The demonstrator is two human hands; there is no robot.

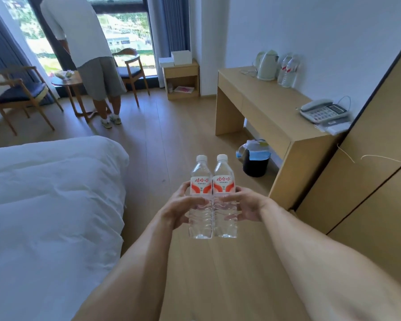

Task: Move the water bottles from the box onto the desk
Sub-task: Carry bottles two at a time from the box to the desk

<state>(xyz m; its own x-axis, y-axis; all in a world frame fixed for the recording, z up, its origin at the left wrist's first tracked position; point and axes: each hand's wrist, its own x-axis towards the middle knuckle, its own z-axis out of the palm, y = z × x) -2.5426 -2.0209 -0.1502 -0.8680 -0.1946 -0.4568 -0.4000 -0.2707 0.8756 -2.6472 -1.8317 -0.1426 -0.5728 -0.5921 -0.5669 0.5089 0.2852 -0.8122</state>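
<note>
Both arms reach forward at about chest height, forearms converging toward the middle. The left hand (183, 208) grips the left water bottle (200, 198), fingers curled round its far side and thumb across the clear lower body. The right hand (245, 206) grips the right water bottle (224, 196) the same way, mirrored. Both bottles are upright, white caps on top, red-and-white labels facing the camera, touching side by side, held in the air above the wood floor (171, 140), not resting on anything.

The desk (271, 112) stands ahead on the right against the wall, well apart from the held bottles. On it: a pale kettle (267, 64), two more water bottles (288, 70) just beside the kettle at the far end, and a telephone (324, 111) at the near end. A black bin (256, 161) sits on the floor by the desk. A white bed (49, 198) fills the left. Another person (86, 49) stands at the window (125, 33) between two chairs (19, 93).
</note>
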